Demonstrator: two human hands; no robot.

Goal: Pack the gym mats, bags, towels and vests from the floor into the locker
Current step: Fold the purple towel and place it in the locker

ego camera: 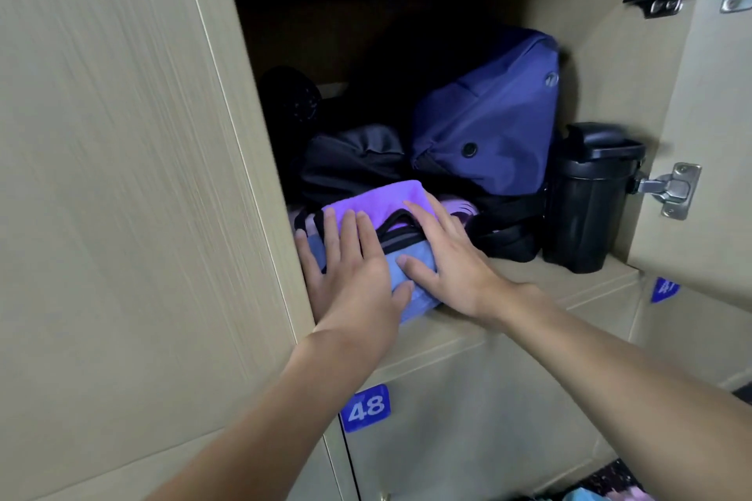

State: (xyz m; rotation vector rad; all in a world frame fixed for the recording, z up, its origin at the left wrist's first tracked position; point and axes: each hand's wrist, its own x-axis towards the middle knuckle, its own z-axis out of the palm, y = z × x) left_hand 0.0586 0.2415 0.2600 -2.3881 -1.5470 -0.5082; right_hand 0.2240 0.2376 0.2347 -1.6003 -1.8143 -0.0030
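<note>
My left hand and right hand press flat, fingers spread, gripping nothing, on the soft bundle beside the bottle; likely light, floppy.

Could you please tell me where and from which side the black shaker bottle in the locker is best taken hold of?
Probably around the upright black shaker bottle's round body, below the lid, coming straight in from the open locker front. The navy bag crowds its left side and the wall and a hinge stand close on its right.

1 head view — close, looking forward and slightly down into the open locker shelf.
</note>
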